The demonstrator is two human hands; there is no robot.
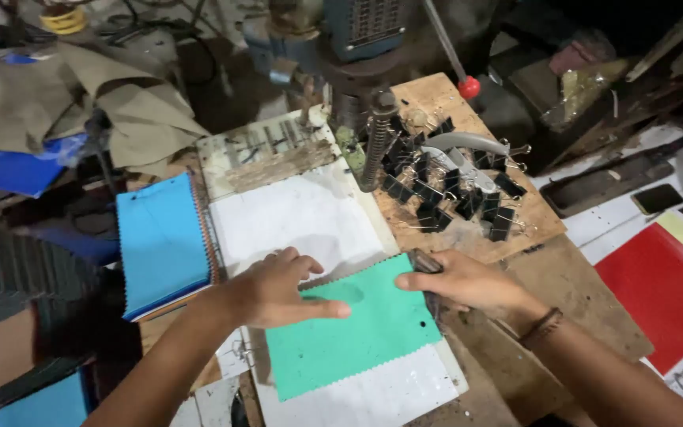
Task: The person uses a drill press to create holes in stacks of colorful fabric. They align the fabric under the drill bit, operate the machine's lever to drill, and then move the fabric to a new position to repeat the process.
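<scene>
Head view: our left hand (274, 289) lies flat, fingers spread, on the near-left part of a teal fabric swatch (353, 328) resting on a white sheet (294, 217). Our right hand (468, 283) pinches the swatch's far right edge, gripping a black binder clip (424, 261) there. More binder clips (452, 186) are heaped on the wooden board (468, 229) beyond. A blue swatch stack (160, 241) sits left.

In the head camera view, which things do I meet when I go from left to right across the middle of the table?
Blue fabric swatch stack → left hand → green fabric swatch → right hand → red sheet.
</scene>
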